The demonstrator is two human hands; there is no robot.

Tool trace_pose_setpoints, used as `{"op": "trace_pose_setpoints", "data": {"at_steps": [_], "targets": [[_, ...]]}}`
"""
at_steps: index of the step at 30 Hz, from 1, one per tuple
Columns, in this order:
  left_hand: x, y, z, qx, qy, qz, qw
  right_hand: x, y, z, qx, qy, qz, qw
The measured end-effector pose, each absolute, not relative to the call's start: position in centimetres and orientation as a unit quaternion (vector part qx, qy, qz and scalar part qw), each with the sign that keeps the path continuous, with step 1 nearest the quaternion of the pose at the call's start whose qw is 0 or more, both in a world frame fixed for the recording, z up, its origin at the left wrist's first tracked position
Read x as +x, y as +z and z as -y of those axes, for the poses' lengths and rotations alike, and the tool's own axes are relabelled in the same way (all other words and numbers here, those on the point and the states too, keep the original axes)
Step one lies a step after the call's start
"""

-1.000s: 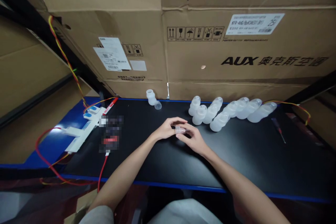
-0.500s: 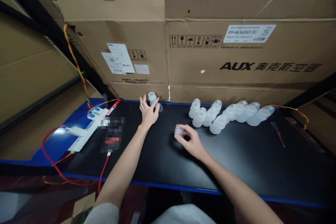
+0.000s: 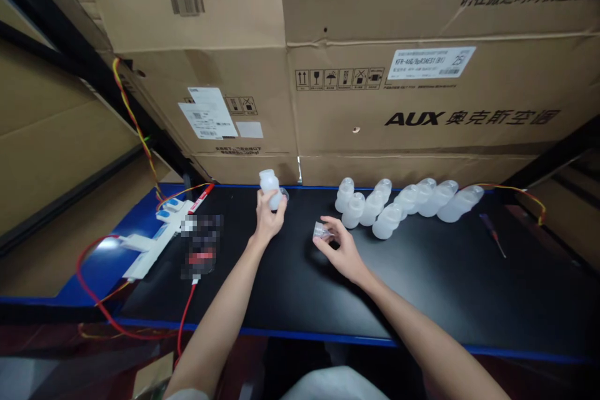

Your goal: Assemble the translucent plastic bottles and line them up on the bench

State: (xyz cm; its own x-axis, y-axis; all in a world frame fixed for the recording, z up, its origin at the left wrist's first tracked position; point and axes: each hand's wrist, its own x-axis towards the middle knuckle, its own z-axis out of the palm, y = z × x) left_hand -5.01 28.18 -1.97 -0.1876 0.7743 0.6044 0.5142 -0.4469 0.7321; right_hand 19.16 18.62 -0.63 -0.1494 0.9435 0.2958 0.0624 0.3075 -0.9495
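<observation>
My left hand (image 3: 270, 217) is closed around a small translucent white bottle (image 3: 269, 182), its open neck pointing up. Just behind the fingers, a clear cap (image 3: 284, 197) lies on the black table. In my right hand (image 3: 344, 248), thumb and fingers pinch another clear plastic cap (image 3: 321, 230) a little above the tabletop, its ridged end facing left. Right of the hands stands a group of several capped translucent bottles (image 3: 375, 207), close together near the table's back edge.
A large cardboard box (image 3: 347, 106) walls off the back. On the left lie a white power strip (image 3: 154, 240), a red marker (image 3: 201, 197) and a pixelated dark object (image 3: 204, 247) with a red cable. A screwdriver (image 3: 492, 235) rests at the right.
My left hand has gone from spread fingers beside the bottle to a grip around it. The right hand keeps its cap in nearly the same place. The view has shifted slightly.
</observation>
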Motion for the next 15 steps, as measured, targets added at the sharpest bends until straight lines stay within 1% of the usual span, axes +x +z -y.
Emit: {"op": "trace_pose_setpoints", "data": {"at_steps": [2, 4, 6, 8, 10, 13, 15], "targets": [[-3.8, -1.7, -27.1, 0.642, 0.593, -0.434, 0.217, 19.4, 0.0, -18.6, -0.406, 0.415, 0.617, 0.530], [-2.6, -1.1, -26.1, 0.631, 0.594, -0.360, 0.345, 19.8, 0.8, -18.5, -0.409, 0.393, 0.614, 0.549], [-1.5, -0.4, -25.4, 0.604, 0.569, -0.294, 0.475, 20.2, 1.5, -18.5, -0.414, 0.367, 0.608, 0.569], [-0.7, 0.1, -25.0, 0.565, 0.539, -0.252, 0.571, 20.4, 1.9, -18.5, -0.423, 0.346, 0.600, 0.585], [-0.1, 0.2, -24.8, 0.525, 0.529, -0.243, 0.621, 20.6, 2.1, -18.6, -0.425, 0.335, 0.603, 0.586], [0.3, 0.0, -24.8, 0.478, 0.518, -0.251, 0.664, 20.9, 2.1, -18.8, -0.413, 0.331, 0.627, 0.572], [0.2, -0.1, -24.9, 0.457, 0.488, -0.249, 0.701, 21.3, 2.4, -18.9, -0.402, 0.330, 0.647, 0.557]]}}
